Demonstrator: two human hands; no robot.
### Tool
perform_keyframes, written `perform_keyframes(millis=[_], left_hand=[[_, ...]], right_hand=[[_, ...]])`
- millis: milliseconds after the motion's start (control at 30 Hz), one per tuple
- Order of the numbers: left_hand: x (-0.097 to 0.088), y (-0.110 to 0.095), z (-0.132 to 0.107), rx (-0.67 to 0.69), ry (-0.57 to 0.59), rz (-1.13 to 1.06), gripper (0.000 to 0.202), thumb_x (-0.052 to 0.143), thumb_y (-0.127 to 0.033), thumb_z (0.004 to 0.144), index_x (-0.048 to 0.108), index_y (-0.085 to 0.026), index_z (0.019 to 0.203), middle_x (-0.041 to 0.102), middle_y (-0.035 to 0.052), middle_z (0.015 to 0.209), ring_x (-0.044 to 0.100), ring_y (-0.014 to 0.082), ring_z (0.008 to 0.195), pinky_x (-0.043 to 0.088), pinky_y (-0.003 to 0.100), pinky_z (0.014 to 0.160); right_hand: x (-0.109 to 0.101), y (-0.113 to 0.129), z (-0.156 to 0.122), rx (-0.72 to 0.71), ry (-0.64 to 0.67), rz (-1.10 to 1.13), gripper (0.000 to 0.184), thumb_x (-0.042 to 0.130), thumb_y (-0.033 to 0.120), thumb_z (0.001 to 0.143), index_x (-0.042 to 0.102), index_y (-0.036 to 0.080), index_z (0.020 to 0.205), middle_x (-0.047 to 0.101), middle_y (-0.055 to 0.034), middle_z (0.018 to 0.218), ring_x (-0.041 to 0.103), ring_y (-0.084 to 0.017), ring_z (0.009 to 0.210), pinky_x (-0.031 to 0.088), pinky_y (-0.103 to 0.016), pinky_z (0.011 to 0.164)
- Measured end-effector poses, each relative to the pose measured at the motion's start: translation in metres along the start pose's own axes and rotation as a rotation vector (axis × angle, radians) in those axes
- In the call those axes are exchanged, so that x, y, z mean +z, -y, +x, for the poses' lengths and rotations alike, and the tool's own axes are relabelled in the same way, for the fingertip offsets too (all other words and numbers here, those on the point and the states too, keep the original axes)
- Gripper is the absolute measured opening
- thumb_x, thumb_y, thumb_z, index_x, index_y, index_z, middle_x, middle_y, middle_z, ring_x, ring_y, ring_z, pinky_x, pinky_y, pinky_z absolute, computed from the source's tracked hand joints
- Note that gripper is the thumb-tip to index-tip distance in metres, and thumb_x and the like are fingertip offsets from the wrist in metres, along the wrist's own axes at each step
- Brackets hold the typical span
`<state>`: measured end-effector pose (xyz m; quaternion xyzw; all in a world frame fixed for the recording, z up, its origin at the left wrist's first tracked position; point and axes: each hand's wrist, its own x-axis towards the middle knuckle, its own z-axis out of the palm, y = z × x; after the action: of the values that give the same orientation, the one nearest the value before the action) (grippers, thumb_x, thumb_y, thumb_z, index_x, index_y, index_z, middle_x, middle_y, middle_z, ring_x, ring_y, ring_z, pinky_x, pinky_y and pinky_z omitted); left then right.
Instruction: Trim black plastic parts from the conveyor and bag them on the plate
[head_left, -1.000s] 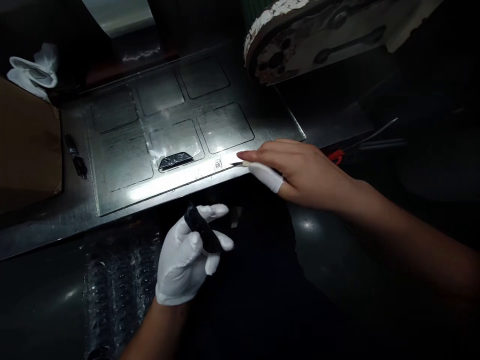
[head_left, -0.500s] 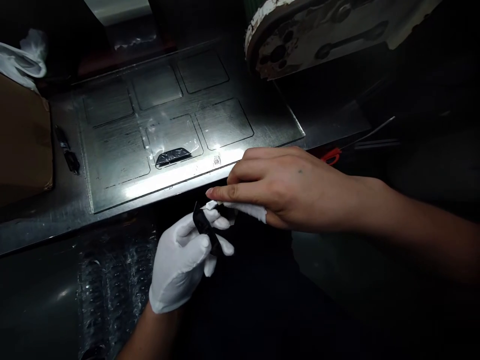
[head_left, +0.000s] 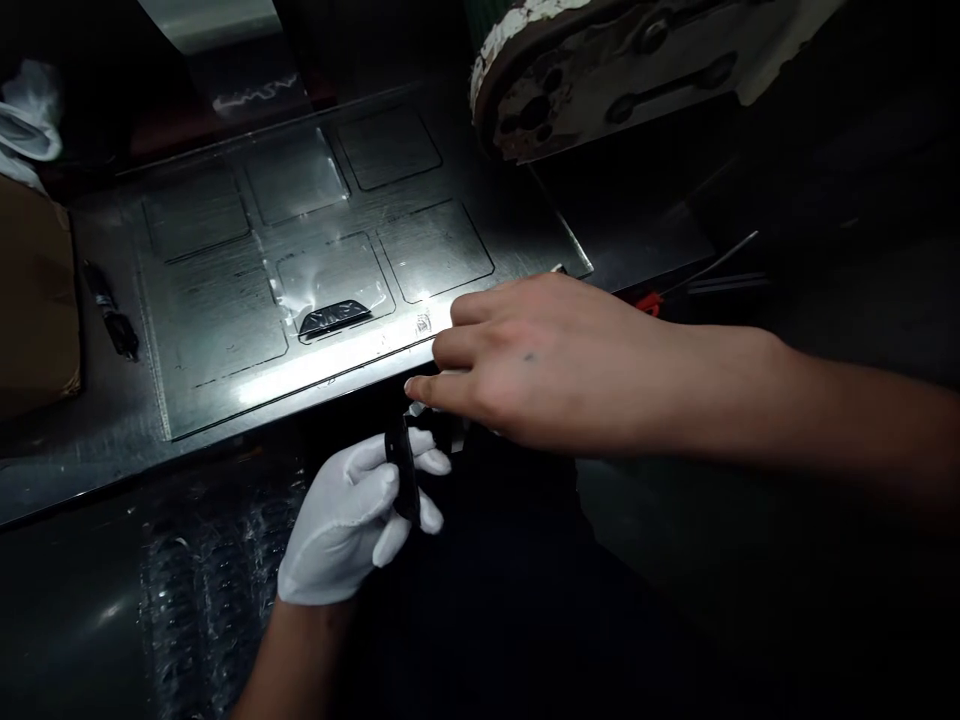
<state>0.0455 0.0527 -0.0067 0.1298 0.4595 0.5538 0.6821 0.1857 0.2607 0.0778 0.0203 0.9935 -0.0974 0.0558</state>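
"How does the black piece [head_left: 405, 470] handle?"
"Probably light, stiff; take its edges. The left hand [head_left: 341, 520] pinches it near the bench [head_left: 97, 440]; what the right hand [head_left: 521, 365] grips, I can't tell"

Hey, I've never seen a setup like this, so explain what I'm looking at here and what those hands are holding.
No robot here: these are a person's own hands, seen looking forward and down from a camera worn on the head. The left hand, in a white glove, holds a small dark piece. The right hand reaches in close above it; its fingertips are partly hidden, so I can't tell what they grip. Beyond lies a flat sheet marked with rounded outlines, with another dark piece on it. A pen and a cardboard box are at the left.
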Motion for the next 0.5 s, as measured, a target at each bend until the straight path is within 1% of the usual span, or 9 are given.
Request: perform_keyframes(millis=[67,133,200,233,267,333,400,433,500], left_hand=[[-0.004,0.000,0.000,-0.008,0.020,-0.006,0.034,0.070,-0.038,0.095,0.074,-0.015,0.119,0.074,0.0153,0.101,0.060,0.0079,0.046,0.029,0.012,0.032],[-0.007,0.001,-0.001,-0.008,0.034,0.001,0.033,0.067,-0.041,0.097,0.075,-0.014,0.116,0.074,0.0124,0.084,0.051,0.0055,0.038,0.026,0.013,0.032],[-0.010,0.004,-0.002,-0.001,0.050,0.021,0.033,0.063,-0.043,0.099,0.077,-0.013,0.102,0.070,0.0096,0.067,0.046,0.0057,0.035,0.023,0.015,0.032],[-0.011,0.005,-0.003,0.005,0.059,0.032,0.036,0.061,-0.044,0.100,0.077,-0.013,0.094,0.068,0.0096,0.063,0.044,0.0059,0.034,0.022,0.016,0.033],[-0.012,0.007,-0.003,0.012,0.064,0.040,0.039,0.059,-0.045,0.101,0.077,-0.012,0.088,0.068,0.0102,0.062,0.043,0.0055,0.033,0.021,0.017,0.033],[-0.011,0.009,-0.004,0.055,0.057,0.021,0.037,0.061,-0.044,0.100,0.077,-0.013,0.091,0.071,0.0115,0.070,0.047,0.0066,0.036,0.024,0.017,0.033],[-0.008,0.008,-0.004,0.124,0.006,-0.062,0.027,0.069,-0.040,0.096,0.076,-0.016,0.105,0.074,0.0104,0.084,0.063,0.0134,0.052,0.035,0.016,0.035],[-0.006,0.008,-0.004,0.161,-0.029,-0.123,0.026,0.073,-0.037,0.093,0.075,-0.019,0.110,0.074,0.0087,0.091,0.070,0.0173,0.065,0.044,0.016,0.040],[-0.003,0.006,-0.004,0.236,-0.092,-0.236,0.027,0.079,-0.031,0.088,0.073,-0.023,0.113,0.075,0.0053,0.101,0.075,0.0218,0.090,0.058,0.020,0.058]], right_hand=[[-0.007,0.005,0.005,-0.047,0.034,-0.044,0.027,0.059,0.007,0.092,0.078,0.020,0.105,0.071,-0.0051,0.081,0.061,-0.025,0.089,0.043,-0.036,0.068],[-0.012,0.011,0.009,-0.100,0.036,-0.065,0.025,0.058,0.005,0.091,0.078,0.020,0.097,0.071,-0.0056,0.082,0.061,-0.026,0.090,0.045,-0.038,0.069],[-0.016,0.016,0.013,-0.143,0.016,-0.069,0.024,0.058,0.005,0.090,0.077,0.020,0.090,0.071,-0.0057,0.083,0.061,-0.026,0.088,0.046,-0.039,0.069],[-0.018,0.018,0.014,-0.156,0.010,-0.065,0.023,0.058,0.006,0.090,0.076,0.021,0.089,0.071,-0.0056,0.084,0.061,-0.026,0.088,0.046,-0.039,0.069],[-0.019,0.019,0.016,-0.162,0.006,-0.055,0.022,0.059,0.007,0.090,0.076,0.021,0.089,0.071,-0.0054,0.084,0.062,-0.026,0.089,0.046,-0.039,0.069],[-0.021,0.020,0.017,-0.142,0.011,-0.012,0.021,0.060,0.008,0.091,0.076,0.021,0.092,0.071,-0.0049,0.085,0.063,-0.026,0.091,0.046,-0.038,0.071],[-0.021,0.018,0.016,-0.083,0.024,0.049,0.022,0.060,0.010,0.092,0.076,0.022,0.098,0.071,-0.0041,0.084,0.065,-0.026,0.091,0.046,-0.036,0.071],[-0.019,0.016,0.014,-0.044,0.026,0.081,0.022,0.059,0.011,0.093,0.076,0.022,0.102,0.071,-0.0037,0.084,0.065,-0.025,0.089,0.045,-0.035,0.070],[-0.015,0.013,0.010,0.060,-0.018,0.146,0.022,0.059,0.015,0.094,0.075,0.023,0.107,0.072,-0.0029,0.084,0.066,-0.022,0.082,0.043,-0.033,0.066]])
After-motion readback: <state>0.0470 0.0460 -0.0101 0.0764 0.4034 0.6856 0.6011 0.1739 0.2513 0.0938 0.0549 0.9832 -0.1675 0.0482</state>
